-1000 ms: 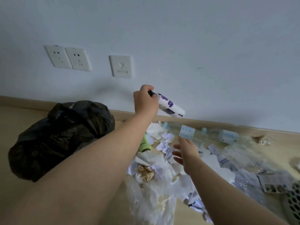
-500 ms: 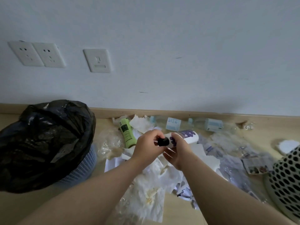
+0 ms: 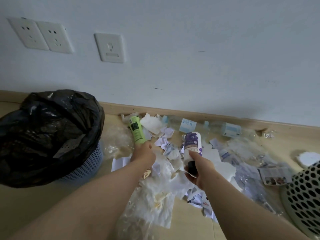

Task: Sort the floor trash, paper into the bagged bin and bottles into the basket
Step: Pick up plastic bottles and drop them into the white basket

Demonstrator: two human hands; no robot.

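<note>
Grips a white-and-purple bottle (image 3: pixel 192 144) in the right hand (image 3: pixel 199 170), fingers curled round its black-capped end, thumb laid along the top. Holds it above the paper litter, base pointing away toward the wall, roughly midway between bin and basket.

Reaches the left hand (image 3: pixel 143 155) to the near end of a green bottle (image 3: pixel 136 130) lying on the floor just right of the bin. Meets the bottle's end there, fingers hidden behind the back of the hand; cannot tell whether spread or closed on it.

Around both bottles: crumpled paper scraps (image 3: pixel 163 142), torn white sheets and clear plastic wrap (image 3: pixel 119 141), strewn over the wooden floor (image 3: pixel 190 222).

Further back, along the baseboard: clear water bottles (image 3: pixel 187 125) with pale blue labels, lying on their sides.

At far left: the bagged bin (image 3: pixel 84 165), a blue latticed tub, with a black bag (image 3: pixel 52 129) bulging over its rim.

At the right edge: the basket (image 3: pixel 304 196), pale, pierced with round holes, only partly in view.

Above, on the white wall: three socket plates (image 3: pixel 110 47) in a row.
</note>
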